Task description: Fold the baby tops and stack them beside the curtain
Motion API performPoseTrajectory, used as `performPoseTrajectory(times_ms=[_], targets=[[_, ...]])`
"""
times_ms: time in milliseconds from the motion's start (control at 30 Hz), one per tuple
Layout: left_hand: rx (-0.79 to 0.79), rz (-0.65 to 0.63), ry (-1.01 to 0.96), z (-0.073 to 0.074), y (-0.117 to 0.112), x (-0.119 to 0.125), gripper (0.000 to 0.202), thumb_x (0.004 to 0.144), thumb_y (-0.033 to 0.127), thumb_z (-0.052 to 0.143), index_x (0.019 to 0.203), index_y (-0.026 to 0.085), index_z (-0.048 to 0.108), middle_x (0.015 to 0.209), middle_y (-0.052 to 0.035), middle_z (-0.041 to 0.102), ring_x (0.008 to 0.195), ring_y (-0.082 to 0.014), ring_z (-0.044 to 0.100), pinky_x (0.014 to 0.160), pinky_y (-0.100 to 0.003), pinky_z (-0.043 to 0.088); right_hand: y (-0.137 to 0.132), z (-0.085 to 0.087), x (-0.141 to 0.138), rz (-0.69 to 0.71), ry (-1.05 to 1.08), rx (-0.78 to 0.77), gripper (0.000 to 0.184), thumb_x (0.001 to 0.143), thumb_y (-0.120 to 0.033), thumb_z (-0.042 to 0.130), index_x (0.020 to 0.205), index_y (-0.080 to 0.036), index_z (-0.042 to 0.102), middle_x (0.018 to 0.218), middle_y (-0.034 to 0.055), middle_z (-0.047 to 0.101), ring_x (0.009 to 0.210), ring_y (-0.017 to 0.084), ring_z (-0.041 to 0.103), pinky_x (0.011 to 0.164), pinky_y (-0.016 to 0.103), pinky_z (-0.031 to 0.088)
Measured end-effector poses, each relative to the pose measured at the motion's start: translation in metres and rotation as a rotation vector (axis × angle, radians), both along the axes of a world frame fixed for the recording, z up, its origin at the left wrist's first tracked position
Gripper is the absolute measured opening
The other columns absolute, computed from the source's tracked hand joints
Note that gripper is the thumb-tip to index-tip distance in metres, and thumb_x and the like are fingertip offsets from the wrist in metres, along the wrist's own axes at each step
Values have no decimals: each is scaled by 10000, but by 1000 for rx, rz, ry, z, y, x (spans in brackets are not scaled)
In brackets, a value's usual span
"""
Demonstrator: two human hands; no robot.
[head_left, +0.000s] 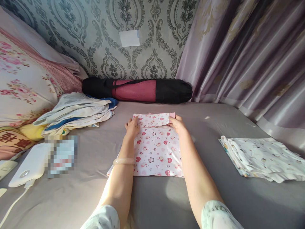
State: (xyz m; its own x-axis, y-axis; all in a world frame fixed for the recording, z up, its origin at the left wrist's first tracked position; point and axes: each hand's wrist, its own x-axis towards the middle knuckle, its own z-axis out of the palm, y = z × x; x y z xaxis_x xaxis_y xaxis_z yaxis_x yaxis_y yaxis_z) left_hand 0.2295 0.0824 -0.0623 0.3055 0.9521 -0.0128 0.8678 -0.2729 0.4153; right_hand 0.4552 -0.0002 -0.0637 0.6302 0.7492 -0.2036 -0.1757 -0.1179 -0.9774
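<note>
A white garment (152,152) printed with pink hearts and flowers lies on the grey sheet in front of me. Its far end is turned over into a narrow flap with a pink edge at the right. My left hand (132,126) grips the flap's left corner, thumb on top. At the flap's right corner, my right hand (176,123) pinches the cloth near the pink edge. Both forearms run along the garment's sides and hide parts of its edges. A pale bangle circles my left wrist.
Folded patterned cloths (264,159) lie at the right. A loose clothes pile (78,111) sits at the left, near a white device (30,165) with a cable and a blurred packet (63,157). A black and pink bag (135,90) rests along the wall, beside the curtain (221,54).
</note>
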Motion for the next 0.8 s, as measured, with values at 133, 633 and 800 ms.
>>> performPoseTrajectory(times_ms=[133,633,800], targets=[[12,-11,14,-4,1,-1,611,872,66,329,1459,211,411,1525,-100,443,1487,-276,234,1164,-550,230,-2,-13,14,-28,-415,-105,118,796,-169,595,893,-190,659,834,42,736,864,208,701,771,315,563],[29,-71,8,-8,1,0,547,912,105,303,1440,193,411,1563,-101,383,1487,-246,244,1186,-512,227,-21,7,-1,-66,-896,-558,279,949,-251,455,1165,-208,626,1109,125,689,1078,268,636,889,365,477],[91,-80,1,0,-4,6,521,937,156,299,1444,190,412,1570,-101,371,1493,-276,218,1182,-581,186,-23,9,-9,-80,-987,-564,369,958,-170,394,1289,-162,557,1222,174,636,1183,295,574,992,414,408]])
